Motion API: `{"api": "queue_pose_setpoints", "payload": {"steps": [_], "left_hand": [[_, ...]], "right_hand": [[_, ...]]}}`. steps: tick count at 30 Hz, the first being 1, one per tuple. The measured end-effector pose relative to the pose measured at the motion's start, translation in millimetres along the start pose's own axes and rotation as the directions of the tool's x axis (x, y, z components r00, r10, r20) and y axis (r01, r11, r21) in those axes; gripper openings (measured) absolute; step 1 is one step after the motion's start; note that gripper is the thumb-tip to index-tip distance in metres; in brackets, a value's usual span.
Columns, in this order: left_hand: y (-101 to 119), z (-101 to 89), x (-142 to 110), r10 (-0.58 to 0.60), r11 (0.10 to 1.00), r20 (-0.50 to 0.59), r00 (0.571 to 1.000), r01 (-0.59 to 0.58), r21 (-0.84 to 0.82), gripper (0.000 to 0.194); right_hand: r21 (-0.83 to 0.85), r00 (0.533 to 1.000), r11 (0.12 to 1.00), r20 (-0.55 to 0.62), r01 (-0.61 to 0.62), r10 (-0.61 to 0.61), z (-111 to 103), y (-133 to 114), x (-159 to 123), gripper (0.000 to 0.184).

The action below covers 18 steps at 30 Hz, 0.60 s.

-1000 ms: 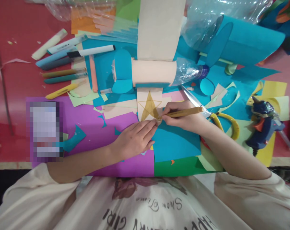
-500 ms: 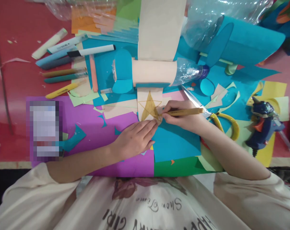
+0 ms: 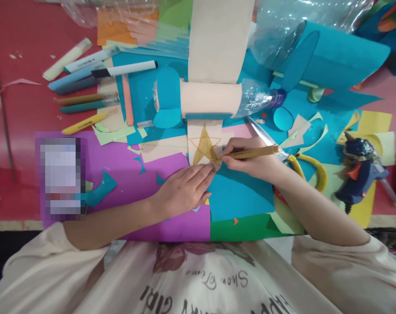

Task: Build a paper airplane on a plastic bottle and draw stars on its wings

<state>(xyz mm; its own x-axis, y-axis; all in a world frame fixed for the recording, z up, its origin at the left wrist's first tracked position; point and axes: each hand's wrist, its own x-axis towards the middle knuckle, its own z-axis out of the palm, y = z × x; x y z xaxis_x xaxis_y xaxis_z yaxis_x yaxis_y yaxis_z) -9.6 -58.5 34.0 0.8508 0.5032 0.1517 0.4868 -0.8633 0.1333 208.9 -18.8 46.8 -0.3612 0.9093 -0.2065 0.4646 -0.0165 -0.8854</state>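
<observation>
My right hand [image 3: 246,155] pinches a mustard-brown marker [image 3: 258,152], its tip at the lower right arm of a star [image 3: 204,141] drawn on a pale strip of paper. The star's middle is coloured in; its side points show only outlines. My left hand [image 3: 191,185] lies flat, fingers stretched, over the strip's lower end. That strip extends from under a plastic bottle [image 3: 258,96] wrapped in a pale paper band [image 3: 211,99], with blue paper pieces at its left end. Part of the star's base is hidden by my left fingers.
Yellow-handled scissors [image 3: 307,168] lie beside my right wrist, and a blue glue gun [image 3: 355,174] sits farther right. Several markers [image 3: 89,100] are at the left, above a blurred-out phone [image 3: 62,176]. Blue [image 3: 243,196] and purple sheets with paper scraps cover the table.
The marker in my right hand has tilted very slightly, its rear end a little higher. My left hand and the paper strip stay in place.
</observation>
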Motion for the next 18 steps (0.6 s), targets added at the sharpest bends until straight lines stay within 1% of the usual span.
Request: {"api": "queue_pose_setpoints", "payload": {"steps": [3, 9, 15, 18], "left_hand": [[0.0, -0.4, -0.3, 0.001, 1.0, -0.004, 1.0, -0.001, 0.003, 0.042], [0.7, -1.3, 0.1, -0.007, 1.0, 0.032, 0.999, 0.007, -0.008, 0.043], [0.4, -1.3, -0.4, -0.006, 1.0, 0.044, 0.999, 0.007, -0.016, 0.043], [0.5, -1.2, -0.6, -0.005, 1.0, 0.045, 0.999, 0.005, -0.014, 0.043]], "right_hand": [[-0.001, 1.0, 1.0, 0.001, 0.005, -0.005, -0.3, -1.1, 0.2, 0.014], [-0.003, 0.997, 1.0, 0.07, 0.014, -0.014, -3.1, -3.1, 0.6, 0.019], [0.021, 0.997, 0.999, 0.07, 0.038, -0.039, -3.2, -1.7, 0.4, 0.018], [0.021, 0.999, 1.0, 0.039, 0.017, -0.018, -2.4, -1.5, 0.5, 0.019]]}}
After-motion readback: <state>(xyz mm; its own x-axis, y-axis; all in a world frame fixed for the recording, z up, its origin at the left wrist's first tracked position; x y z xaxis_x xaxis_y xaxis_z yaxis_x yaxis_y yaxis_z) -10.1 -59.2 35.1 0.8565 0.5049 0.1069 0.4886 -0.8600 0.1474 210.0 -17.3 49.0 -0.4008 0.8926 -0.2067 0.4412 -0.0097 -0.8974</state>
